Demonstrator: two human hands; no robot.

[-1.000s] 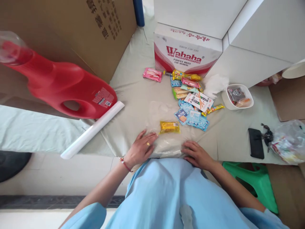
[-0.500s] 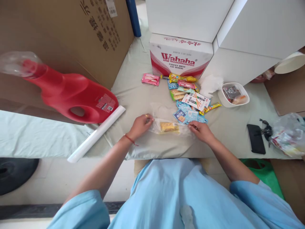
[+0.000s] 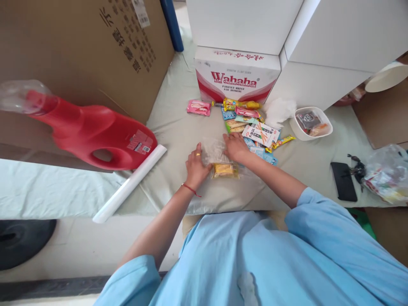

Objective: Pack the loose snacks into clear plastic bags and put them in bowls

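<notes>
On the pale cloth [image 3: 178, 127], near its front edge, a yellow packet [image 3: 225, 171] lies between the person's two hands, amid clear film [image 3: 213, 148]. Whether the film is a loose sheet or a bag: cannot tell.

Left hand [image 3: 196, 170]: at the film's left side, fingers spread and pointing away from the body, thumb close to the packet's left end. No object is clasped; whether the thumb pinches a bit of film is not resolved. Right hand [image 3: 236, 148]: back upward, just beyond the packet, fingertips on or over the far part of the film. Its undersides are hidden, so cannot tell if it presses or grips.

State of the work, judged from the layout: the packet is in position and film appears to lie over at least part of it. Left as it stands: the film's far part extends past the packet toward the box [image 3: 236, 80], apparently not folded over it, and no fastened end is visible. Coverage reads as partial.

Untouched by the film, as far as visible: the pile of snack packets [image 3: 261, 134] just beyond the right forearm, and a pink packet [image 3: 199, 107] to its left. White roll [image 3: 130, 183] lies apart, beside the red bottle [image 3: 105, 131].
</notes>
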